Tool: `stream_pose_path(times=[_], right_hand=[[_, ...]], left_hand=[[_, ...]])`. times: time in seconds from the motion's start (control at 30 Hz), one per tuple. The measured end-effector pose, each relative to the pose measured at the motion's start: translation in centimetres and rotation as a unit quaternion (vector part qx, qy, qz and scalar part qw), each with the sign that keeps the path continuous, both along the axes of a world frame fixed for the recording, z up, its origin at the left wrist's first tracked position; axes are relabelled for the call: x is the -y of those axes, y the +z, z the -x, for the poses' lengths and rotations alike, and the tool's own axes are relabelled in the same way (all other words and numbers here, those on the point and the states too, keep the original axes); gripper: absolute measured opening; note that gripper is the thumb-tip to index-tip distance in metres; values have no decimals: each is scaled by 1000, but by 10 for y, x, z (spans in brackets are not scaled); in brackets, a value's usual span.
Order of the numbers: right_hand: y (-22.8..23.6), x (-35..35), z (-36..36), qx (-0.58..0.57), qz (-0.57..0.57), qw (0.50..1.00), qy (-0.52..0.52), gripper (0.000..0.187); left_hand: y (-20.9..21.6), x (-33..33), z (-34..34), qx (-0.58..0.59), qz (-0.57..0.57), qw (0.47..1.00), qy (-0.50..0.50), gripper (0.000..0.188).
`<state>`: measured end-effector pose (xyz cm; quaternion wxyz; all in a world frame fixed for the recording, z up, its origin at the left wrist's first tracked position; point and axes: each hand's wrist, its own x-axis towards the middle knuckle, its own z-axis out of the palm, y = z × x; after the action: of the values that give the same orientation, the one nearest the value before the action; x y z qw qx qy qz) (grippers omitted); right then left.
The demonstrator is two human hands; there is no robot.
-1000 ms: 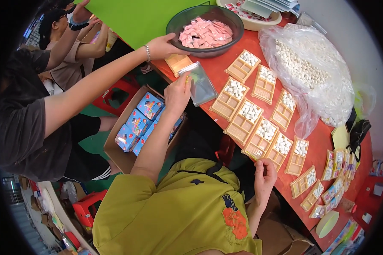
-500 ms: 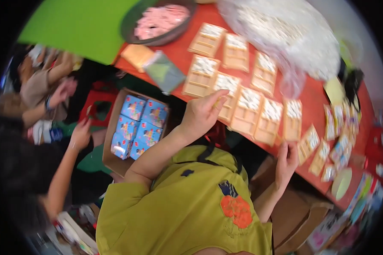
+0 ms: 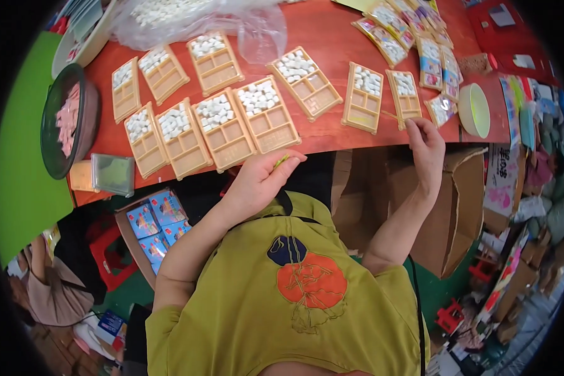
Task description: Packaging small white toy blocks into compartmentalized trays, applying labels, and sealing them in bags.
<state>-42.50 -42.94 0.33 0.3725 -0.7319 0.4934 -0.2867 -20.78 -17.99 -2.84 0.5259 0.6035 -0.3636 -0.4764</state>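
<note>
Tan compartment trays with white pellets in their top sections lie in rows on the red table (image 3: pixel 323 135). My left hand (image 3: pixel 263 182) is closed around thin yellow-green strips (image 3: pixel 282 161), just off the table's near edge, below a larger tray (image 3: pixel 266 116). My right hand (image 3: pixel 427 150) has thumb and forefinger pinched at the lower end of a narrow tray (image 3: pixel 405 97); what sits in the pinch is too small to make out. A thin tan sliver shows just left of those fingertips. In the tray (image 3: pixel 363 100) beside it, a yellow-green strip lies in a lower section.
A dark bowl of pink pieces (image 3: pixel 67 122) and a small clear-lidded box (image 3: pixel 113 174) are at left. A plastic bag of white pellets (image 3: pixel 169 19) lies at the back. Filled packets (image 3: pixel 430 62) and a pale green bowl (image 3: pixel 474 111) sit at right. Cardboard boxes (image 3: pixel 438 207) stand below.
The view has swung right, so the trays appear farther left. My left hand has come down from beside the trays to the table's near edge. My right hand remains near the right-hand trays.
</note>
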Motion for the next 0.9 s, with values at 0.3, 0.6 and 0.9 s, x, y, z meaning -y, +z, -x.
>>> stream_pose_path(times=[0.3,0.6,0.9], right_hand=[[-20,-8,-22,-17,-80,990,112,16],[-22,-22,-92,-72,52,960,264,16],[9,-64,-112,22,-53,876,479,13]], left_hand=[[13,41,10,-339,-89,936,-24,31],[12,43,9,-365,-117,924,-18,31],[7,26,-8,-359,-92,928,-34,18]])
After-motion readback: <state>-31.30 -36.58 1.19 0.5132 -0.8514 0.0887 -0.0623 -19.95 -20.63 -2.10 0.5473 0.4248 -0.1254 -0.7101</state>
